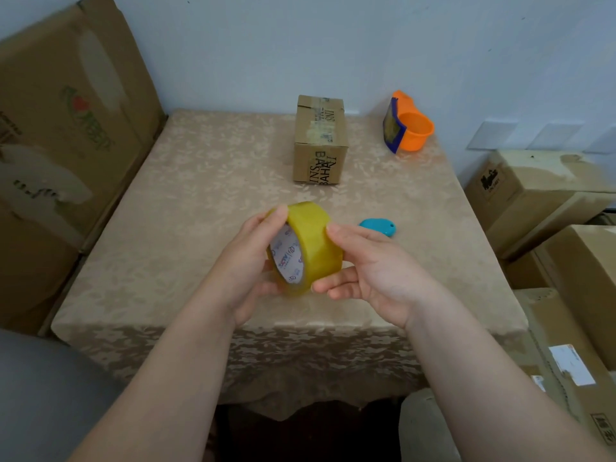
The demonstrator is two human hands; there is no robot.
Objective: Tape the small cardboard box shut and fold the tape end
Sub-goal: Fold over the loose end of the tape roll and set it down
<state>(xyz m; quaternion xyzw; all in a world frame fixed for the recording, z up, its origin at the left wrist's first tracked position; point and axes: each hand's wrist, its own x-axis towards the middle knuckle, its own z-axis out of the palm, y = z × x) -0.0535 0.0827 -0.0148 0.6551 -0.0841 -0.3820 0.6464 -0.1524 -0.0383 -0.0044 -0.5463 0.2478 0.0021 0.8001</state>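
Large cartons: I count five stacked around the table, one tall stack on my left (66, 128) and four lower ones on my right (533, 188).
Table: one, under a beige patterned cloth (200, 195), against the pale wall.
Small cardboard box: one (320, 141), standing at the far middle of the table with its flaps down and old tape strips across the top; well apart from both hands.
Orange tape dispenser: one (411, 123), at the far right of the table, near the box but not touching it.
Hands: two. My left hand (248, 261) and right hand (370, 265) are both closed around the same roll, lifted above the near half of the table.
Tape roll: one, yellow (313, 248), tilted so I see its printed white core.
Blue cutter: one (376, 226), lying on the cloth just beyond my right hand's fingers.
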